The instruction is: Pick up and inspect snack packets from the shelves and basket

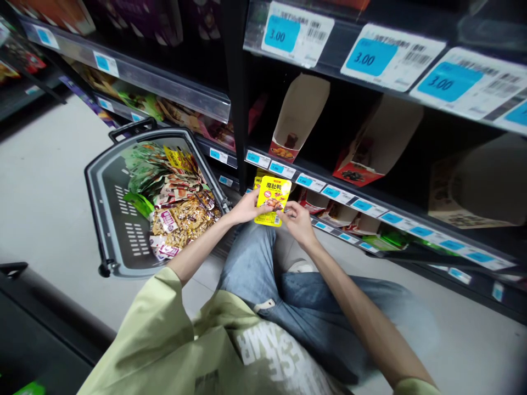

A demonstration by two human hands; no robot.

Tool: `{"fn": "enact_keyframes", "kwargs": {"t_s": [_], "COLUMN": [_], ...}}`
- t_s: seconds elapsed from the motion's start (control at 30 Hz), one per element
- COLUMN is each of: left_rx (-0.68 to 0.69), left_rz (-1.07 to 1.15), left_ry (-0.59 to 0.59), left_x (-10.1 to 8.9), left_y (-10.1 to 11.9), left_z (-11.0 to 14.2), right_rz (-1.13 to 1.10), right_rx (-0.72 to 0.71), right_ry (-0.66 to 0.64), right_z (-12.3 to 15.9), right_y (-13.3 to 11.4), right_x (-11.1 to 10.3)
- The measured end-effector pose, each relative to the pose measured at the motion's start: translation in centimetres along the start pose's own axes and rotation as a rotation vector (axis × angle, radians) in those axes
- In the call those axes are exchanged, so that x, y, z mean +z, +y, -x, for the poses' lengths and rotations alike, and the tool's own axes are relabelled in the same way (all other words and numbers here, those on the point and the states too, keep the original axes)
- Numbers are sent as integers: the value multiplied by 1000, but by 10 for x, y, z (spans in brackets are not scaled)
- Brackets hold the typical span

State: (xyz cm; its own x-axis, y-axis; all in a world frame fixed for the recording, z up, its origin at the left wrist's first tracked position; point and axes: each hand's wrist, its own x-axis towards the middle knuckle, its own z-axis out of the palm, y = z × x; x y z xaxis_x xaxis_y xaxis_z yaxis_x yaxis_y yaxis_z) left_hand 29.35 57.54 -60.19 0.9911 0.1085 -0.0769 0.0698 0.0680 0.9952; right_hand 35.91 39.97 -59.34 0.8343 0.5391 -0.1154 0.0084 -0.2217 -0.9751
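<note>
Both hands hold yellow snack packets [275, 189] with dark lettering and a food picture, upright in front of the lower shelves. My left hand [248, 207] grips their left edge, thumb across the front. On the right edge, my right hand [297, 219] pinches with curled fingers. Part of another yellow packet shows behind the front one at its upper left. To the left, a grey shopping basket [113, 203] stands on the floor, holding gold-brown snack packs [185, 219], green and red packets, and a few yellow ones [179, 159].
Shelves with blue-and-white price tags [284, 34] rise ahead and to the right. Open cardboard display boxes [300, 109] stand on the middle shelf. Lower down sit red boxes and green packets [381, 243]. A dark fixture [37, 323] is at the lower left, beside pale floor.
</note>
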Motion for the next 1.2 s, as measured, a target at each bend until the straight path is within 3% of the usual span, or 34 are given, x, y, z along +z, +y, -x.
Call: {"fn": "enact_keyframes", "kwargs": {"t_s": [0.43,0.63,0.77,1.2], "left_rx": [34,61,91,93], "left_rz": [-143,-399,-554,-586], "left_ry": [-4,55,88,109], "left_x": [-1,-1,-1,4], "left_y": [-4,6,12,6], "left_z": [-1,2,4,6], "right_rz": [72,209,147,115], "right_rx": [37,-26,-46,-99], "right_ry": [109,135,131,142], "right_z": [0,4,5,2], "right_y": [11,7,6,5], "right_x": [0,3,5,7]}}
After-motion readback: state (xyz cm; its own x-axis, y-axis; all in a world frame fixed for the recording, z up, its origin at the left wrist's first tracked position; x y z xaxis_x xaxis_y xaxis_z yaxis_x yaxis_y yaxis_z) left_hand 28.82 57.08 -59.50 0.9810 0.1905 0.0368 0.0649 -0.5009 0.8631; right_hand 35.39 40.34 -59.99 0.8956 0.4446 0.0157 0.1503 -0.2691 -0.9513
